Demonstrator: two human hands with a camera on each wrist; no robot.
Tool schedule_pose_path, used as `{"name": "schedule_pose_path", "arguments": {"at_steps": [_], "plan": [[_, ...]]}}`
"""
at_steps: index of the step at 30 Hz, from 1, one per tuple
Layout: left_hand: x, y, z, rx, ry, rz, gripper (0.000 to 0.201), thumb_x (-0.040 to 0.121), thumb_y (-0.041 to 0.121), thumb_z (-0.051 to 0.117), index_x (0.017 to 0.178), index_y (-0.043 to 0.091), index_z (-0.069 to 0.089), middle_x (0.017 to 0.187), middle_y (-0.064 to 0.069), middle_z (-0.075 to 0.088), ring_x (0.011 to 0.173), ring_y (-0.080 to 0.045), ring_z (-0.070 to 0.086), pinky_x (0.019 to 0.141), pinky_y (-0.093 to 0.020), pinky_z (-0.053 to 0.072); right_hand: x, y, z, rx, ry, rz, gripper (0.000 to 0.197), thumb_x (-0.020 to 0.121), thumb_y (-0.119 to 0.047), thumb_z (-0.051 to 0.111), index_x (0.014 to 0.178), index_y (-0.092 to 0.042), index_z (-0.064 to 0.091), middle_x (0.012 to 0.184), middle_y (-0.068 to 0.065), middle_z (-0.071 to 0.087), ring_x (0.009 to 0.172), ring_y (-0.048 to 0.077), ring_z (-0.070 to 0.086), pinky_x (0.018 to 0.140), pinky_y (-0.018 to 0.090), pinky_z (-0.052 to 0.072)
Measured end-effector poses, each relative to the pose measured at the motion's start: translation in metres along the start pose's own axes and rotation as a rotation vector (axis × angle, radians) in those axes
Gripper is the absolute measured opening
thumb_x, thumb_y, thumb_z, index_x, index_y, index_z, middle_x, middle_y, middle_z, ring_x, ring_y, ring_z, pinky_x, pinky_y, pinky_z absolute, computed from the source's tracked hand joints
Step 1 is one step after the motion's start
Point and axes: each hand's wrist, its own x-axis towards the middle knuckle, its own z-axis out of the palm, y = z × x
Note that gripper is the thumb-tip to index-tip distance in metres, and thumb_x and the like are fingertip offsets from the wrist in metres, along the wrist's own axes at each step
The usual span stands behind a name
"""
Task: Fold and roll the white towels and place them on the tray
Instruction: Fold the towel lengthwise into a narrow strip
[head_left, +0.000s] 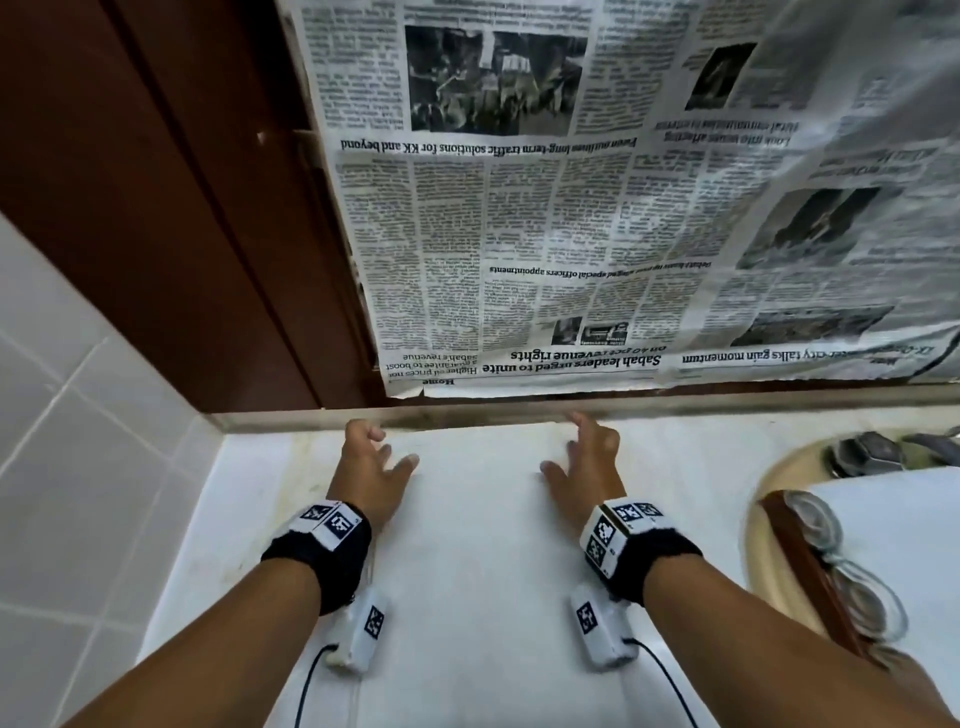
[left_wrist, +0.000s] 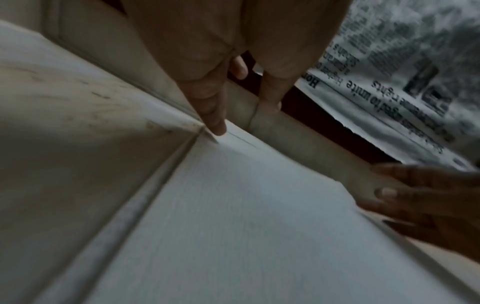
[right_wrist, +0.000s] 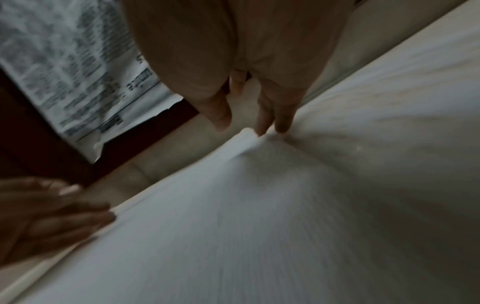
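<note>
**Both hands at the far edge of the flat towel**

Two forearms with black wrist bands reach forward over the white towel (head_left: 478, 545), which lies spread flat on the white bench (head_left: 208, 519), its far edge against the back ledge under the newspaper (head_left: 545, 208).

On the left, the left hand (head_left: 371, 465) rests at the far left corner with fingers spread and relaxed; in the left wrist view one fingertip touches the corner, and nothing is clamped. On the right, the right hand (head_left: 587, 462) has its fingers also straight and apart, the tips pressing a small ridge into the far right corner (seen in the right wrist view).

Further right, a tray (head_left: 810, 571) lies across the sink (head_left: 769, 483).

I judge the cloth soft, light and limp, so it will sag. Best is to pinch both far corners together and keep the edge tight.
</note>
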Motion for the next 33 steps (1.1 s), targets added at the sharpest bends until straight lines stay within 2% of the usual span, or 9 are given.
{"name": "schedule_pose_path", "arguments": {"at_steps": [5,8,10,13,17,21,23,29,33], "plan": [[-0.021,-0.008,0.016,0.253,-0.22,0.328,0.032,0.089,0.027,0.066,0.114,0.013,0.051,0.135,-0.005,0.046,0.114,-0.018,0.052,0.103,-0.03,0.039,-0.035,-0.007,0.018,-0.388,-0.303,-0.345,0.061,0.089,-0.03,0.066,0.144,-0.03,0.041,0.153,0.001,0.019,0.137,0.025,0.034,0.114,0.031,0.03],[-0.032,-0.026,0.014,0.654,-0.536,0.193,0.073,0.098,0.048,0.049,0.155,0.019,0.016,0.164,-0.001,0.005,0.151,-0.021,0.006,0.118,-0.034,0.014,-0.045,0.007,0.013,-0.544,-0.501,-0.281,0.069,0.094,-0.044,0.058,0.154,-0.034,0.025,0.165,0.0,0.001,0.151,0.021,0.007,0.121,0.036,0.011],[-0.037,-0.036,0.002,0.875,-0.432,0.026,0.078,0.098,0.058,0.036,0.157,0.026,-0.004,0.162,-0.006,-0.019,0.151,-0.029,-0.008,0.119,-0.045,0.011,-0.046,0.018,0.003,-0.697,-0.435,-0.15,0.074,0.097,-0.05,0.048,0.158,-0.032,0.01,0.165,0.004,-0.011,0.152,0.025,-0.006,0.122,0.044,0.005],[-0.055,-0.038,-0.008,0.899,-0.295,-0.056,0.081,0.098,0.059,0.033,0.156,0.021,-0.008,0.161,-0.016,-0.019,0.15,-0.035,-0.007,0.12,-0.048,0.013,-0.061,0.023,-0.006,-0.774,-0.365,-0.093,0.08,0.098,-0.049,0.045,0.158,-0.027,-0.003,0.163,0.01,-0.02,0.151,0.03,-0.014,0.122,0.047,0.003],[-0.086,-0.046,-0.012,0.945,-0.581,0.204,0.076,0.094,0.067,0.024,0.154,0.036,-0.009,0.163,-0.003,-0.018,0.151,-0.029,-0.008,0.12,-0.046,0.012,-0.104,0.027,-0.01,-0.732,-0.599,-0.28,0.08,0.096,-0.053,0.049,0.157,-0.035,0.001,0.162,0.001,-0.023,0.151,0.024,-0.014,0.122,0.045,0.003],[-0.119,-0.053,-0.028,1.114,-0.307,-0.113,0.07,0.101,0.046,0.031,0.156,0.022,-0.005,0.162,-0.012,-0.017,0.15,-0.036,-0.003,0.12,-0.047,0.013,-0.124,0.047,-0.022,-0.834,-0.491,-0.084,0.071,0.1,-0.035,0.043,0.157,-0.036,0.0,0.163,0.003,-0.02,0.152,0.027,-0.008,0.121,0.05,0.009],[-0.141,-0.046,-0.027,1.121,-0.282,-0.007,0.07,0.102,0.041,0.034,0.156,0.022,-0.007,0.162,-0.012,-0.018,0.15,-0.034,-0.005,0.12,-0.045,0.01,-0.139,0.048,-0.028,-0.827,-0.426,-0.07,0.073,0.099,-0.03,0.042,0.158,-0.03,-0.001,0.163,0.009,-0.019,0.152,0.029,-0.009,0.122,0.047,0.009],[-0.221,-0.041,-0.017,0.822,-0.716,0.116,0.072,0.103,0.045,0.04,0.157,0.021,0.0,0.163,-0.003,-0.014,0.151,-0.024,-0.008,0.122,-0.035,0.004,-0.222,0.065,-0.035,-0.864,-0.639,-0.336,0.072,0.097,-0.03,0.046,0.157,-0.036,0.007,0.164,0.003,-0.016,0.151,0.024,-0.012,0.121,0.046,0.0],[-0.268,-0.047,-0.021,0.86,-0.479,0.003,0.073,0.1,0.044,0.046,0.157,0.023,0.007,0.164,-0.006,-0.009,0.151,-0.027,-0.003,0.121,-0.042,0.012,-0.262,0.088,-0.046,-1.051,-0.414,-0.2,0.075,0.094,-0.019,0.036,0.157,-0.026,-0.004,0.163,0.013,-0.019,0.15,0.031,-0.015,0.119,0.052,-0.006]]}}
